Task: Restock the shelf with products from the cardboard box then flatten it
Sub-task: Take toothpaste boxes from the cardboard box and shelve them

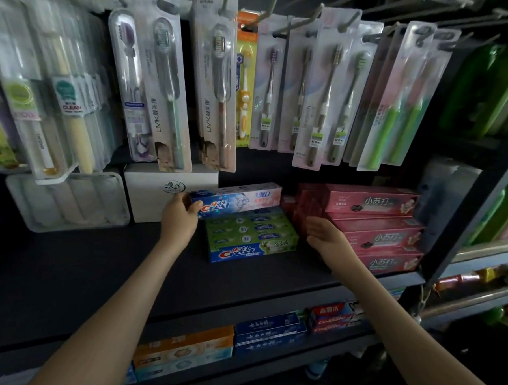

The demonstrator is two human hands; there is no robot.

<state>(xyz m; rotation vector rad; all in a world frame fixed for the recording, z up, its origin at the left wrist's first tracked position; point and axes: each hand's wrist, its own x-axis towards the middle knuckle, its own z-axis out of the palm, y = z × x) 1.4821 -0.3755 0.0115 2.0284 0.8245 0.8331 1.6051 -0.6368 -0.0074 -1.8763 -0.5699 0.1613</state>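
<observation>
- Left hand (178, 217) grips the left end of a Crest box (236, 199), parking it atop the green stack (252, 236) mid-shelf.
- Right hand (327, 236) open, empty, near the pink boxes (377, 228).
- Cardboard box out of view, so flattening looks undone.

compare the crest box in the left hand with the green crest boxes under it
The blue-and-pink Crest box is gripped at its end by the left hand; the green Crest boxes lie untouched. The held box sits on top, angled; the green ones lie in flat rows. Both carry the Crest logo and are long cartons.
</observation>
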